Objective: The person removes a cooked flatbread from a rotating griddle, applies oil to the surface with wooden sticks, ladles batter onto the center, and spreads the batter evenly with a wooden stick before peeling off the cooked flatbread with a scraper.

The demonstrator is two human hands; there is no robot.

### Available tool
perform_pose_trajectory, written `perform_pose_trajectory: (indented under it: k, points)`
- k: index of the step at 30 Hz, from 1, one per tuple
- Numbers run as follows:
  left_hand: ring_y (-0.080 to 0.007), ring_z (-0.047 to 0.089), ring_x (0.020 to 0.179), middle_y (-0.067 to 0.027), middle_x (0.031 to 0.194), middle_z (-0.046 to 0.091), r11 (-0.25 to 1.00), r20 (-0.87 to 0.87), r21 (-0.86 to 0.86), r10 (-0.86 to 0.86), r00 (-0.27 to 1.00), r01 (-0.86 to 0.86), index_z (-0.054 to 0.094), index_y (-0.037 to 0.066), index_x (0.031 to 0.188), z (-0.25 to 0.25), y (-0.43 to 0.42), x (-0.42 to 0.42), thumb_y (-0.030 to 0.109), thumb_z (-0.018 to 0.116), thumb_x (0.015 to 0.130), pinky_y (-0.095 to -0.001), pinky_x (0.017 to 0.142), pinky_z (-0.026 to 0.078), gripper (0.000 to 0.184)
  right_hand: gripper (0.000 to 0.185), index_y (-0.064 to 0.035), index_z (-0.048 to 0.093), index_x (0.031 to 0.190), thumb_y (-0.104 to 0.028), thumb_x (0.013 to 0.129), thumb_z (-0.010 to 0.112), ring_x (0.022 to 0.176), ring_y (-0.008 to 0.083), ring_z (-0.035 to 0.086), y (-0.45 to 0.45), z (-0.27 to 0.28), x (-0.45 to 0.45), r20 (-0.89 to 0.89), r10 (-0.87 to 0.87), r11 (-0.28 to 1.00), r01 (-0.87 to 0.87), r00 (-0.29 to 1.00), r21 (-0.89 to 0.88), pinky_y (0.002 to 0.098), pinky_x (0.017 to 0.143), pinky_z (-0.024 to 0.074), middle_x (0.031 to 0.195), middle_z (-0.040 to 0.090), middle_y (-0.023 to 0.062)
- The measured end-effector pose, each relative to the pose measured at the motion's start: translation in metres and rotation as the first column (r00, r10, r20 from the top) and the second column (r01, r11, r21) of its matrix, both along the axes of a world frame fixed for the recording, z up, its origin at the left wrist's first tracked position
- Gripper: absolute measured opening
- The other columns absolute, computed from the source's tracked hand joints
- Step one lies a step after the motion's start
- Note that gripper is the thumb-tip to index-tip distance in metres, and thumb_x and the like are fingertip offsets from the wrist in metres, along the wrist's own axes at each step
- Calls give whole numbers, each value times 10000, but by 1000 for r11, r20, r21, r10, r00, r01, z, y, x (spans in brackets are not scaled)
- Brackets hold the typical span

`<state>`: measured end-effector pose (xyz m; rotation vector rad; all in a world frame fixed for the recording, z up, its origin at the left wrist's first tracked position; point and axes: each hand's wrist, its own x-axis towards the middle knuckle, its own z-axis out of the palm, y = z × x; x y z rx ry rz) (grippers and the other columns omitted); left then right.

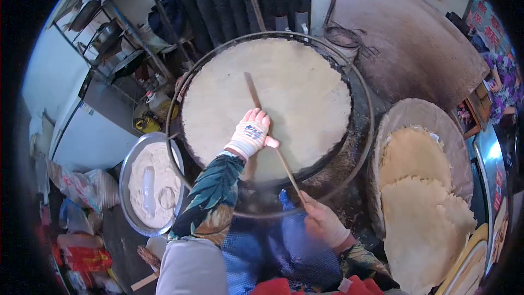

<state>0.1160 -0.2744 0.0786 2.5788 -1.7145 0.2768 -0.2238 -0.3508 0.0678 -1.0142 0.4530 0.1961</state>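
Observation:
A large round griddle [349, 84] carries a thin, pale sheet of batter [305, 84] over nearly all its top. My left hand [251, 134], in a white printed work glove, is closed over the middle of a long, flat wooden spreader [251, 88] on the sheet. The spreader's blade shows beyond and below my hand. From it a thin stick handle [288, 169] slants down to my right hand [323, 219], which is wrapped around its near end by the griddle's front edge. The joint between blade and handle is hidden under my left hand.
A metal ring [373, 125] surrounds the griddle. At left stands a steel basin [126, 186] of pale flour or batter with a scoop-like clear object inside. Finished flatbreads [420, 229] lie on a round covered tray [458, 153] at right. A person [505, 84] appears at far right.

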Motion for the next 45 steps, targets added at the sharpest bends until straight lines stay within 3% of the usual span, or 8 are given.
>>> perform_pose_trajectory:
  k: [1, 4, 8, 12, 20, 23, 31, 45]
  points:
    - [-376, 425, 1298, -222, 1283, 535, 999, -12, -46, 2, 1000, -2, 567, -30, 1167, 1, 19, 3, 750, 584, 602, -463, 1122, 288, 963, 382, 12, 473, 1342, -61, 967, 452, 733, 134, 601, 4, 17, 7, -32, 55, 998, -54, 998, 25, 267, 630, 502, 1190, 622, 175]
    - [-392, 432, 1280, -228, 1278, 535, 996, -23, -74, 46, 999, -47, 563, -42, 1148, -2, 74, 12, 752, 570, 598, -476, 1106, 301, 967, 498, -172, 340, 1491, -234, 1012, 467, 401, 48, 398, 36, -10, 21, 166, 160, 947, -104, 973, -305, 221, 368, 326, 545, 432, -35]
    - [-405, 458, 1238, -227, 1261, 535, 990, -3, -22, 139, 990, -139, 500, -62, 1204, 14, 156, -4, 730, 552, 634, -477, 1076, 338, 977, 515, -232, 382, 1476, -260, 983, 528, 456, 45, 444, 79, -2, 30, -79, 161, 987, -159, 984, 32, 207, 403, 354, 596, 471, -39]
    - [-438, 429, 1258, -291, 1284, 497, 982, 150, -126, 160, 976, -142, 469, -98, 1232, -8, 223, -58, 759, 427, 756, -543, 1085, 287, 982, 521, -227, 440, 1432, -289, 938, 595, 600, 130, 609, 93, 20, -3, -59, 260, 851, -258, 964, -457, 294, 635, 534, 814, 669, 87]
    - [-444, 371, 1315, -299, 1361, 436, 818, -72, -362, -502, 862, 446, 399, -83, 1334, 30, -92, -149, 702, 504, 787, -505, 1122, 263, 963, 471, -75, 486, 1395, -164, 938, 554, 525, 112, 561, 18, 49, -140, -133, -535, 740, 386, 834, -551, 280, 511, 486, 729, 629, 55]
    - [-384, 396, 1335, -266, 1362, 473, 946, -45, 119, -299, 953, 303, 470, -76, 1306, -1, -177, -132, 756, 574, 636, -454, 1125, 291, 1073, 535, -93, 368, 1467, -255, 981, 521, 417, 75, 367, -41, 68, -118, -150, -435, 891, 402, 888, -210, 245, 401, 331, 541, 394, -29]
    - [-345, 492, 1234, -210, 1198, 593, 962, -34, 261, 94, 995, -82, 626, -28, 1128, 40, -144, -32, 819, 556, 609, -421, 1070, 345, 995, 515, -274, 340, 1475, -304, 990, 510, 369, 61, 282, -136, 40, -21, -77, -43, 950, 65, 996, 305, 240, 400, 279, 492, 340, -46]
    - [-404, 457, 1252, -251, 1258, 536, 953, 7, 43, 301, 954, -301, 529, -63, 1188, 10, 135, 46, 782, 568, 577, -462, 1079, 343, 1043, 534, -152, 429, 1445, -225, 942, 594, 474, 64, 482, 16, 18, 91, 2, 238, 950, -233, 971, -210, 210, 417, 387, 663, 531, -27]
